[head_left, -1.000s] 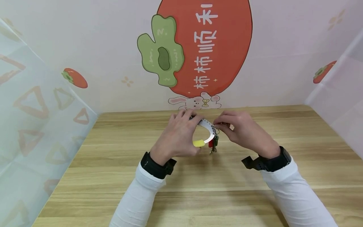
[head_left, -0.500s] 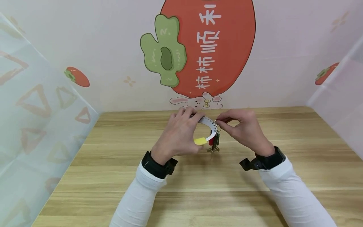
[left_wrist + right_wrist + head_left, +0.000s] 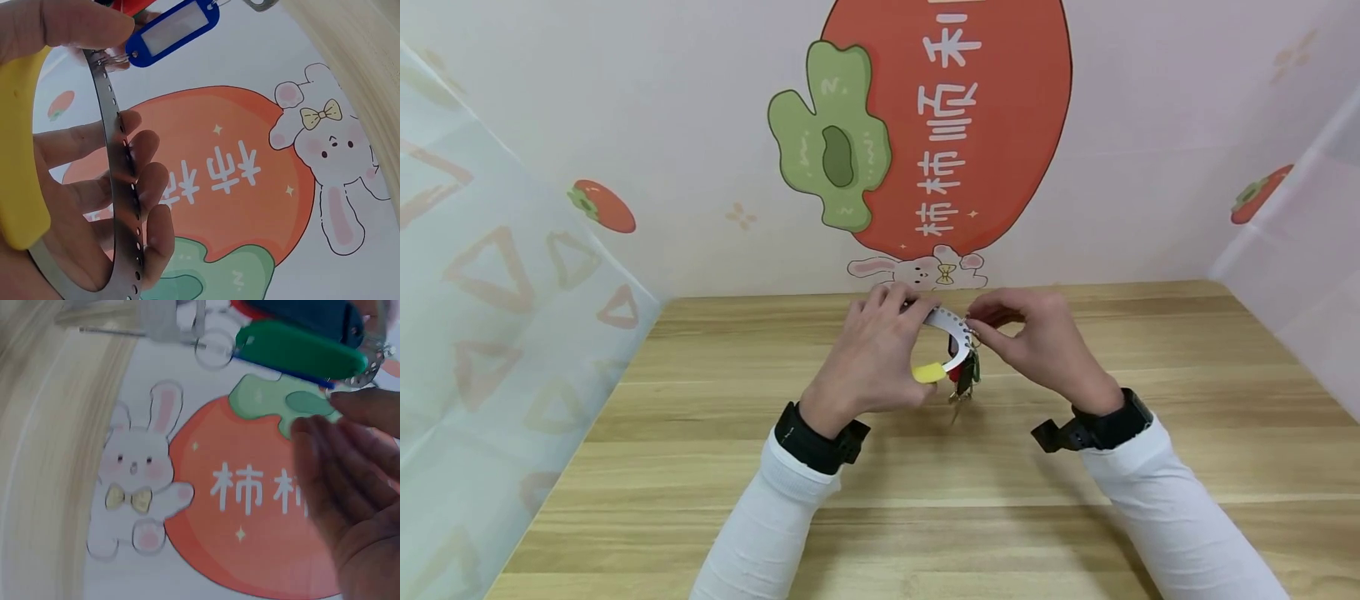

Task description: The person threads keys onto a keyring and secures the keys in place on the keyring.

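In the head view my left hand (image 3: 872,354) holds a large metal key ring (image 3: 960,337) up above the table, its fingers over the far side and the thumb near the yellow grip (image 3: 929,373). Holes run along the metal band, as the left wrist view shows. My right hand (image 3: 1048,342) pinches with thumb and forefinger at the right edge of the band, where a small wire loop sits. Below hangs a bunch of keys (image 3: 958,398) with coloured tags. A blue key tag (image 3: 175,31) appears in the left wrist view, a green key tag (image 3: 300,353) in the right wrist view.
A wooden table (image 3: 880,517) lies under both hands. Behind it stands a pale backdrop (image 3: 700,125) printed with a large persimmon and a rabbit. Patterned side panels rise at the left and right.
The right hand has shifted slightly, its thumb and forefinger still at the edge of the band. The hanging keys have swung and turned. The left hand has hardly moved.
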A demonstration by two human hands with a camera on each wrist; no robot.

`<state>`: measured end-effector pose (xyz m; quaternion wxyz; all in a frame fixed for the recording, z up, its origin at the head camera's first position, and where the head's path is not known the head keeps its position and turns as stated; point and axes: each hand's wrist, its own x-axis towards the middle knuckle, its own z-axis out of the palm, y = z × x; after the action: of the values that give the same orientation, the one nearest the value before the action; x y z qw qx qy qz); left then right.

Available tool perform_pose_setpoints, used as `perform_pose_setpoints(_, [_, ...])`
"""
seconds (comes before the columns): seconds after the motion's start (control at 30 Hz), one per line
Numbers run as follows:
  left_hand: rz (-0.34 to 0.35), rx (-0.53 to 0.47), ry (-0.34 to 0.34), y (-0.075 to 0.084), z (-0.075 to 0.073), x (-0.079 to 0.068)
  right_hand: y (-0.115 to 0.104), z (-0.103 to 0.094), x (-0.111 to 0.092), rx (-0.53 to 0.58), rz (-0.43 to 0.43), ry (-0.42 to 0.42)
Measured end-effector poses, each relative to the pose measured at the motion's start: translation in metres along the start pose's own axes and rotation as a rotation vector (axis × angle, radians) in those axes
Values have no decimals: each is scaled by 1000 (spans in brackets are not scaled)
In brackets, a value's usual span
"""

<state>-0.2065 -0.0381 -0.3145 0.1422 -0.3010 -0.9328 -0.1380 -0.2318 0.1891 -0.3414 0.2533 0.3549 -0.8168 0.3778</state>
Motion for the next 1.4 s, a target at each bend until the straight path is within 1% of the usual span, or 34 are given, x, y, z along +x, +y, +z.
perform_pose_setpoints(0.1, [5, 3, 17, 0, 0, 1, -2, 1, -1, 86, 138, 2])
perform_pose_setpoints(0.17, [8, 10, 22, 1, 0, 1, -2, 1, -1, 132, 199, 6])
perform_pose_setpoints(0.3, [14, 15, 18, 2, 1, 2, -3, 1, -1, 212, 267, -2])
perform_pose_setpoints(0.4, [17, 18, 14, 2, 1, 2, -2, 0, -1, 245, 281, -7])
perform_pose_setpoints(0.47, [17, 15, 14, 2, 1, 2, -1, 1, -2, 230, 250, 1])
perform_pose_setpoints(0.53, [16, 19, 12, 2, 1, 2, 0, 1, -2, 183, 169, 16])
perform_pose_setpoints(0.67, [14, 19, 11, 3, 1, 2, 1, 1, 0, 16, -106, 60])
perform_pose_setpoints(0.73, [18, 22, 11, 3, 2, 2, 1, 0, 1, -49, -216, 72])
perform_pose_setpoints(0.77, [21, 25, 12, 3, 2, 2, 0, 0, 1, -70, -248, 72])
perform_pose_setpoints(0.8, [26, 31, 13, 2, 2, 2, 0, -1, 1, -78, -263, 67])
perform_pose_setpoints(0.87, [36, 55, 17, 2, 2, 2, 0, -5, 1, -67, -257, 49])
perform_pose_setpoints(0.9, [42, 73, 20, 2, 2, 2, 0, -7, 1, -60, -236, 38])
perform_pose_setpoints(0.97, [56, 110, 26, 1, 1, 3, 0, -12, 0, -33, -162, 23])
perform_pose_setpoints(1.03, [71, 142, 30, 0, 1, 3, -1, -16, -1, 2, -57, 13])
perform_pose_setpoints(1.13, [107, 177, 27, 0, 1, 3, -4, -21, -1, 62, 139, -31])
perform_pose_setpoints(1.27, [184, 199, 50, 0, 3, 3, -9, -23, 2, 151, 366, -157])
perform_pose_setpoints(1.33, [225, 201, 73, 0, 4, 3, -11, -23, 3, 194, 443, -216])
perform_pose_setpoints(1.4, [260, 206, 94, 1, 6, 4, -12, -23, 3, 242, 496, -260])
